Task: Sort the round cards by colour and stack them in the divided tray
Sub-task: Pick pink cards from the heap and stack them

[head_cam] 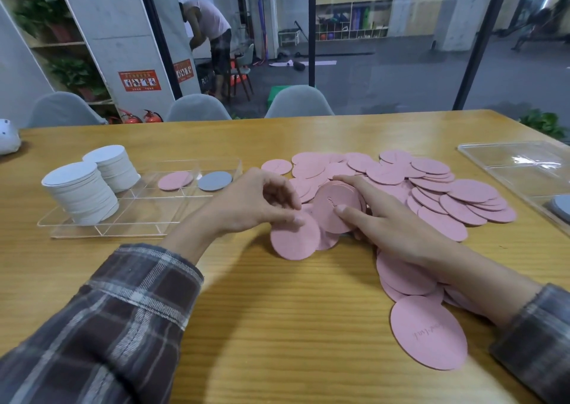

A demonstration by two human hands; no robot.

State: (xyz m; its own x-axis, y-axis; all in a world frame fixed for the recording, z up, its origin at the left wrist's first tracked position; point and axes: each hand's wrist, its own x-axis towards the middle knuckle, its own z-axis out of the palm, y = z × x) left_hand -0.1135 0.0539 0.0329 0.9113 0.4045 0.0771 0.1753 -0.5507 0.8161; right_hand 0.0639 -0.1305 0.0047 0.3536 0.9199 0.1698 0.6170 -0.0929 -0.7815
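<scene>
Two hands (256, 201), two white stacks (80, 192), plus one pink card (175, 180) and one grey card (215, 180) in the tray (148, 209).

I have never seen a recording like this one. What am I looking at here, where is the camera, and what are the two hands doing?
There is no machine here: a person works with two bare hands. The single picture comes from a camera worn on the head, looking forward and down at a wooden table. Many loose pink cards lie spread on it. At the left stands a clear divided tray holding two white stacks, one pink card and one grey card. A second clear tray lies at the far right edge. The right hand holds a small stack of pink cards, tilted. The left hand pinches the edge of a single pink card beside it.
</scene>
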